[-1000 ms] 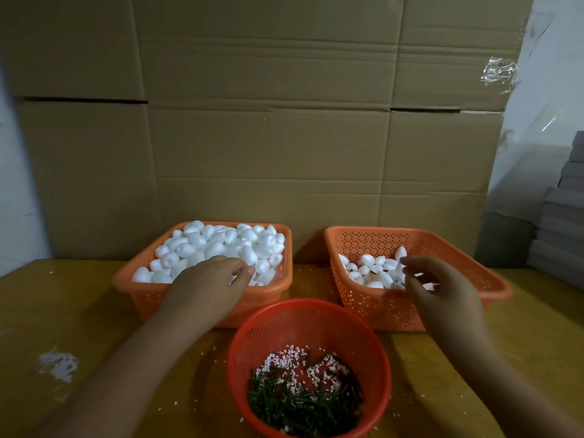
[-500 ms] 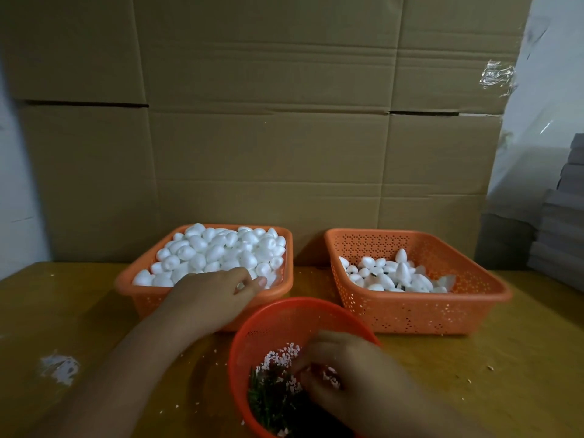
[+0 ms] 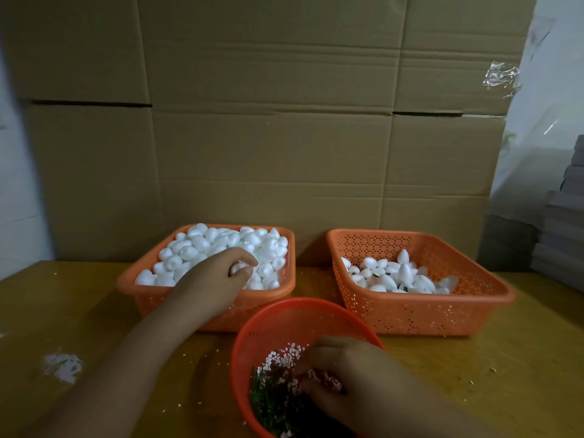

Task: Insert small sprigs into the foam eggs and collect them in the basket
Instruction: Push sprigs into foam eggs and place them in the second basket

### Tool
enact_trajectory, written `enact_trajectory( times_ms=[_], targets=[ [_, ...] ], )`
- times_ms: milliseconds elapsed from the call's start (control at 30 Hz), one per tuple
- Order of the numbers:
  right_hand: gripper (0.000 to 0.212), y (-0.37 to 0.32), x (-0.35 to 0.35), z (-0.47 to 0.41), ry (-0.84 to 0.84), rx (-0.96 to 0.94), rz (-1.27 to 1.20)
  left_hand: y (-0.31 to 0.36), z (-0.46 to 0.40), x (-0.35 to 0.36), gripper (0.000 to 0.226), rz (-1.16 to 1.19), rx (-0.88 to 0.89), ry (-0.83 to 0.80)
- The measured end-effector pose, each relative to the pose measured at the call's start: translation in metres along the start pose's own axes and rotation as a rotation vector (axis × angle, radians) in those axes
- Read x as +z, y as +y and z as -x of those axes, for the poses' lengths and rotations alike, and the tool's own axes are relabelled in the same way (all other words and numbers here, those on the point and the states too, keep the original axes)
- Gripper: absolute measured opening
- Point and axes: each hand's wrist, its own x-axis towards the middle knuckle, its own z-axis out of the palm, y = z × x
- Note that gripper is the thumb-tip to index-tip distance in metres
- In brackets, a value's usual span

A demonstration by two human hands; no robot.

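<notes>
My left hand [image 3: 212,282] reaches into the left orange basket [image 3: 132,284], heaped with plain white foam eggs [image 3: 202,241], and its fingers curl round one foam egg [image 3: 239,267]. My right hand [image 3: 350,382] is down in the round red basket [image 3: 284,314], fingers curled among the green sprigs [image 3: 268,403] and white foam crumbs; whether it pinches a sprig is hidden. The right orange basket [image 3: 410,314] holds a smaller heap of finished eggs [image 3: 398,276], some showing green tips.
All baskets stand on a yellow wooden table [image 3: 63,311] scattered with foam crumbs and a white smear [image 3: 63,365] at the left. Stacked cardboard boxes [image 3: 284,121] wall off the back. Grey stacked trays [image 3: 565,235] stand at the right edge.
My right hand left the right basket and came down into the red basket among the sprigs. My left hand pushed further into the left basket and closed round an egg.
</notes>
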Motion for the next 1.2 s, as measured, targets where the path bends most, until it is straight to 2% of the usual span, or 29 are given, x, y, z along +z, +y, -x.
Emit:
enact_trajectory(
  times_ms=[100, 233, 333, 533, 767, 933, 1067, 1200],
  targets=[
    [0.025, -0.001, -0.001, 0.000, 0.046, -0.007, -0.023, 0.018, 0.004, -0.003, 0.019, 0.247, 0.101, 0.082],
    [0.020, -0.003, 0.000, 0.000, 0.108, -0.014, -0.067, 0.048, 0.019, 0.004, 0.019, 0.887, 0.024, -0.062],
    [0.018, -0.005, 0.001, -0.001, 0.117, -0.013, -0.080, 0.060, 0.030, 0.025, 0.021, 1.118, -0.034, -0.168],
    [0.021, -0.003, 0.003, 0.000, 0.106, 0.030, -0.074, 0.050, 0.040, 0.063, 0.021, 0.910, -0.094, -0.293],
    [0.024, -0.002, 0.003, 0.000, 0.032, 0.043, -0.038, 0.045, 0.033, 0.063, 0.019, 1.052, -0.160, -0.315],
    [0.025, -0.001, 0.005, 0.000, 0.038, 0.045, -0.027, 0.042, 0.033, 0.060, 0.036, 1.231, -0.159, -0.382],
    [0.026, 0.000, 0.006, 0.000, 0.047, 0.052, -0.023, 0.042, 0.033, 0.058, 0.041, 1.241, -0.101, -0.423],
    [0.025, 0.000, 0.006, 0.000, 0.051, 0.045, -0.016, 0.044, 0.034, 0.055, 0.036, 1.230, -0.066, -0.435]
  ],
)
